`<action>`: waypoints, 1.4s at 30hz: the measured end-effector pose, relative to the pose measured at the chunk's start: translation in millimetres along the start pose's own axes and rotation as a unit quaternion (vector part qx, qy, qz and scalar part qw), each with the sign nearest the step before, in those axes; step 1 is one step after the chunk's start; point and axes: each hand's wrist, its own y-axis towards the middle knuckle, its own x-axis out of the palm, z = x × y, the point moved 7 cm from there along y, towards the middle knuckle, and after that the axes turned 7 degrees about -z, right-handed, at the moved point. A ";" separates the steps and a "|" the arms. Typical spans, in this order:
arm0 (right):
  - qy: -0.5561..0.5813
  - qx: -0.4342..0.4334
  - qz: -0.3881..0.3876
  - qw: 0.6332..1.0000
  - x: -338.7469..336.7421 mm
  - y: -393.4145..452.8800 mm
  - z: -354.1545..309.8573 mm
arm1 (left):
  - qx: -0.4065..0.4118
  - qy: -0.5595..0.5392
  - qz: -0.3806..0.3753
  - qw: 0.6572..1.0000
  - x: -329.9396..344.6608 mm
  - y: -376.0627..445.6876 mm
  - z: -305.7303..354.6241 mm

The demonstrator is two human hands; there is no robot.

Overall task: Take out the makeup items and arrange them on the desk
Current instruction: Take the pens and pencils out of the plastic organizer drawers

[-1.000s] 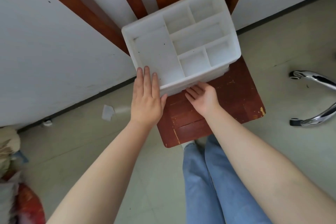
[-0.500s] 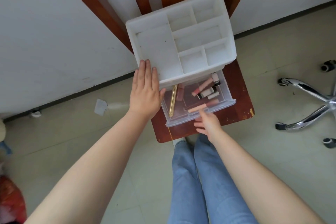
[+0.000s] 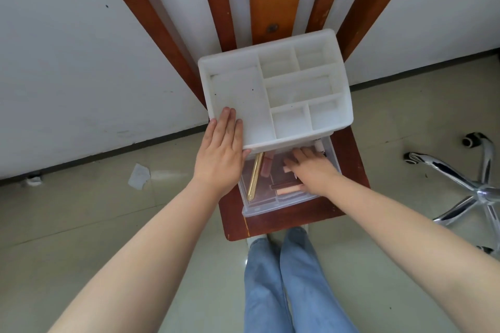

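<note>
A white organizer [image 3: 235, 89] with several bare compartments stands on a small red-brown wooden desk [image 3: 351, 170]. Its clear drawer [image 3: 270, 207] is pulled out toward me. Inside lie a gold tube [image 3: 255, 177], a pink tube [image 3: 266, 167], a brown stick [image 3: 285, 186] and a peach stick [image 3: 288, 191]. My left hand [image 3: 220, 159] rests flat on the organizer's front-left corner. My right hand [image 3: 311, 170] reaches palm down into the drawer, its fingers stretched over the items at the right. What lies under it is hidden.
Wooden slats [image 3: 273, 0] rise behind the organizer against a white wall. A chrome chair base [image 3: 481, 192] with castors stands on the floor at the right. A paper scrap [image 3: 139, 176] lies on the floor at the left. My jeans-clad legs [image 3: 284, 278] are just below the desk.
The drawer was closed a second ago, and my right hand pulled it out. That hand has since moved from the drawer's front edge into the drawer. My left hand stayed on the organizer.
</note>
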 end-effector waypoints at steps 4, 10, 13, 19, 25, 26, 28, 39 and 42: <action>-0.094 -0.065 -0.013 0.993 -3.0 10.7 -9.4 | 0.008 -0.031 -0.009 0.999 4.8 0.3 0.0; -0.072 -0.005 0.025 0.997 0.1 13.0 -3.8 | 0.004 -0.047 0.004 0.999 9.2 0.8 -2.4; -0.112 0.028 0.092 0.989 -9.2 10.3 -4.0 | 0.006 -0.021 0.001 1.000 2.8 1.0 -0.9; -0.134 0.039 0.082 0.987 -10.6 6.1 1.7 | 0.007 -0.041 -0.011 0.999 7.4 0.3 -1.7; -0.048 -0.017 0.035 0.998 8.0 6.9 2.3 | 0.009 -0.030 -0.015 0.999 9.9 -0.6 0.5; -0.043 -0.027 0.038 0.998 7.6 4.6 1.2 | 0.004 -0.042 -0.019 0.999 9.0 -0.7 0.0; -0.045 -0.074 0.084 0.993 -3.5 -0.8 -5.1 | -0.005 -0.063 -0.023 0.998 5.3 -0.8 -0.4; 0.099 -0.079 0.259 0.957 -28.4 -81.7 -11.0 | 0.083 -0.176 -0.138 0.971 35.7 -49.0 55.1; 0.107 0.057 0.123 0.985 -2.8 -79.6 25.9 | -0.105 -0.277 -0.237 0.925 68.6 -37.6 61.4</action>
